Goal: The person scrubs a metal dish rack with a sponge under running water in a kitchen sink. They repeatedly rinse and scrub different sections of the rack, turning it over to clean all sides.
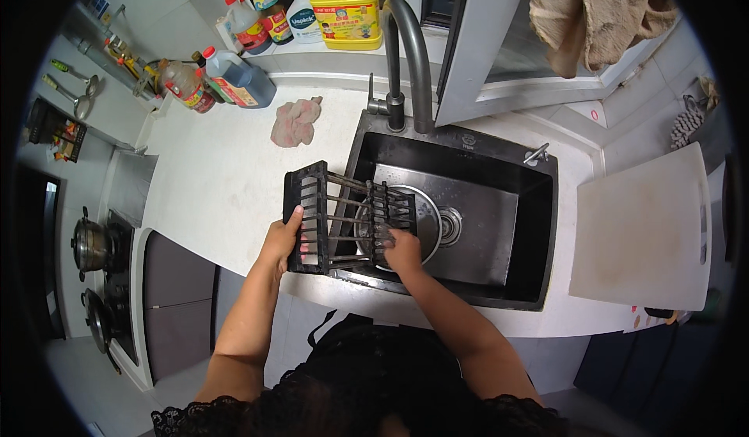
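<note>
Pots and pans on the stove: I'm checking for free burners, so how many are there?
2: a steel pot on the upper part of the stove as pictured, and a dark pan below it. Others may be hidden.

The rack [349, 219] pairs matt black, plastic-looking end frames with slim metal rods, dulled and slightly wet-looking. Beneath it, the sink [488, 242] is dark metal with a satin sheen; its drain [450, 226] is brighter, shinier metal. The tap [421, 62] is smooth grey metal. The table [211, 179] looks smooth and white, the crumpled cloth [296, 122] on it soft and rough. The yellow jug [346, 12] is glossy plastic; the cutting board [640, 230], matt, pale plastic; the hanging towel [597, 15], coarse fabric.
</note>
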A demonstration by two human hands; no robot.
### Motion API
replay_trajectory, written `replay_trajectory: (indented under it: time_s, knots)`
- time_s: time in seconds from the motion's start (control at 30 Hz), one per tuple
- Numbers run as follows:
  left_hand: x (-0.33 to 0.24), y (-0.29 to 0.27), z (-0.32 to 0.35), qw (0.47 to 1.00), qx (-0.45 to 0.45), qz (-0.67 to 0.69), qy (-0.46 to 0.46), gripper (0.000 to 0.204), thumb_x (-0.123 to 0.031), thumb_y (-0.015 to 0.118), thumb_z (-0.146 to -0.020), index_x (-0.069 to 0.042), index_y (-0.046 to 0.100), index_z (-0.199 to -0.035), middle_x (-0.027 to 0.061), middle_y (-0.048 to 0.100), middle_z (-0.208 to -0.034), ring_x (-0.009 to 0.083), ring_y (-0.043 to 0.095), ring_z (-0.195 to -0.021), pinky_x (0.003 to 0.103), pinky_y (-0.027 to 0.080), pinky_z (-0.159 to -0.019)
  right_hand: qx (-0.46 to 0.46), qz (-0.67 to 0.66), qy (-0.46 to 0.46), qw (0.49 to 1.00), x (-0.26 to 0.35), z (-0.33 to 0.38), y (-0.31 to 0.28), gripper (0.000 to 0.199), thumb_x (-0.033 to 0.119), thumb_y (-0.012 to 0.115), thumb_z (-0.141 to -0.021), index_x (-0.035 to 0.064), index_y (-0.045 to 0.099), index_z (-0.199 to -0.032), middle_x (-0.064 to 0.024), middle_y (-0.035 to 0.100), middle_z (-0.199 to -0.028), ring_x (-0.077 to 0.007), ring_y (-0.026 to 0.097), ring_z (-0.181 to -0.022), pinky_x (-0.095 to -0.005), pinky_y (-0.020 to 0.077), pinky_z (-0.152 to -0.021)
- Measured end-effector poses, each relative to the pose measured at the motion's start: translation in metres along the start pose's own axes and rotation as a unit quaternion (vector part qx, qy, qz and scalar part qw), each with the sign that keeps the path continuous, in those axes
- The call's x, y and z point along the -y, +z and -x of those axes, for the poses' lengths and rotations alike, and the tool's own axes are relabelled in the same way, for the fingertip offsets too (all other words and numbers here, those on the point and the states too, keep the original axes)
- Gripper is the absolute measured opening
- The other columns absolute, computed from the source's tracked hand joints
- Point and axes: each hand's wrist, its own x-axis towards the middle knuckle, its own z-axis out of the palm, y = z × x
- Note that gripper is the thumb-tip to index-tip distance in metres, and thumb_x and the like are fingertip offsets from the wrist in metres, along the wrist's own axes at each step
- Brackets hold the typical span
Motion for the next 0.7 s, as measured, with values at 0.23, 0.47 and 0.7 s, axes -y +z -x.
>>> replay_trajectory:
  time_s: [0.23,0.47,0.7]
  knots:
    - [-0.002,0.0,0.01,1.0,-0.002,0.018,-0.007,0.05,-0.053,0.059,-0.085,-0.003,0.054,-0.079,0.0053,0.054,-0.065,0.0148,0.053,-0.048,0.029,0.046,-0.04,0.031,0.019,-0.028,0.999,0.022,0.013,-0.012,0.028,0.009,0.068,-0.073,-0.0011,0.067,-0.098,-0.0215,0.066,-0.082,-0.0343,0.066,-0.077,-0.0384,0.0509,-0.066]
    - [0.005,-0.003,0.006,1.0,-0.002,0.014,0.003,0.053,-0.056,0.059,-0.084,-0.003,0.054,-0.079,0.0056,0.054,-0.066,0.0152,0.052,-0.048,0.029,0.046,-0.04,0.096,0.002,0.032,0.995,0.031,0.022,-0.018,0.028,0.008,0.066,-0.07,-0.003,0.067,-0.096,-0.0234,0.065,-0.089,-0.0373,0.064,-0.083,-0.0423,0.0518,-0.074]
    - [0.007,-0.008,0.003,1.0,0.011,0.004,0.0,0.053,-0.055,0.058,-0.085,-0.003,0.054,-0.08,0.0068,0.054,-0.067,0.0169,0.054,-0.051,0.03,0.047,-0.042,0.146,0.06,0.064,0.985,0.032,0.028,-0.023,0.037,0.015,0.073,-0.07,-0.0038,0.066,-0.101,-0.0229,0.066,-0.086,-0.0355,0.065,-0.081,-0.0393,0.0513,-0.074]
